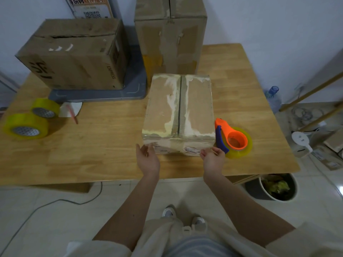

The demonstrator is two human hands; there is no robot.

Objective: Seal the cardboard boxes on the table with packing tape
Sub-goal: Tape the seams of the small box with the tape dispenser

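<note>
The small box (179, 110) is steadied at its near corners by the left hand (147, 158) and right hand (213, 156), each grip relaxed, nothing held. Next, the tape dispenser (233, 139) beside it must likely be fetched.

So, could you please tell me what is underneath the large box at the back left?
The large box sits on a grey tray lying on the wooden table. Whatever lies beneath the tray's middle is covered.
</note>
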